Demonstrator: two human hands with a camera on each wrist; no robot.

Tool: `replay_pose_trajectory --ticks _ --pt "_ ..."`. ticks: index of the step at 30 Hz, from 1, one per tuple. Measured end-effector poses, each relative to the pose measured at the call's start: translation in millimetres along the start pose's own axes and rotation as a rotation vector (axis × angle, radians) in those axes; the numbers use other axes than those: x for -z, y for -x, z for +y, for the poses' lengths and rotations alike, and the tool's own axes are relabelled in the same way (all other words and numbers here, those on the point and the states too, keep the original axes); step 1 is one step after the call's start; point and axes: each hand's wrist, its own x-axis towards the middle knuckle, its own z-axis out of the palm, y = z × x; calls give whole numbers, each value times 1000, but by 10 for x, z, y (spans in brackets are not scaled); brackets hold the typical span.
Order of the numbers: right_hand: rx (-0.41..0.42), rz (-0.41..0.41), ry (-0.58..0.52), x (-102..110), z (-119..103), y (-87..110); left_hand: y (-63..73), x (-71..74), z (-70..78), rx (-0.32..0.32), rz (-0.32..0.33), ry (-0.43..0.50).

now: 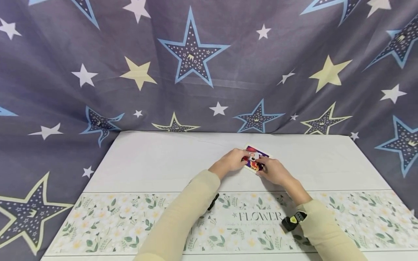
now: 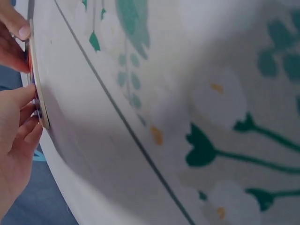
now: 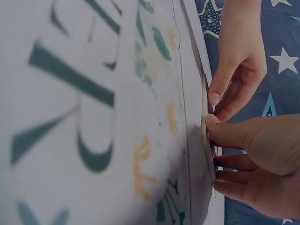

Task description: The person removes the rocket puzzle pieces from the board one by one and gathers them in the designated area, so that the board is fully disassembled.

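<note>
A small, thin picture board (image 1: 253,148) with a pale border lies slantwise on the white part of the table; purple, red and flame-orange show on it, with a white figure in the middle. My left hand (image 1: 232,159) grips it from the left, the forefinger reaching over the picture. From the right my right hand (image 1: 275,171) holds the board, thumb by the near edge and fingertips on the picture. In the right wrist view, the board (image 3: 204,101) appears edge-on, with the thumb (image 3: 214,121) at its pale rim. Both hands cover part of the picture.
The white table cover (image 1: 156,163) carries a printed flower band (image 1: 107,224) along the front, with the word FLOWER. A dark star-patterned curtain (image 1: 212,98) hangs behind the table and at both sides. Black straps (image 1: 294,222) sit at the wrists.
</note>
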Motion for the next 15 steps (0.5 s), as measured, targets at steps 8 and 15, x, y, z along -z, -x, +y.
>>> replay_pose_trajectory --ticks 8,15 --pt "54 -18 -27 -15 -3 -7 74 0 -76 10 11 26" --pt "90 -23 -20 -46 -83 -48 233 19 -131 35 39 4"
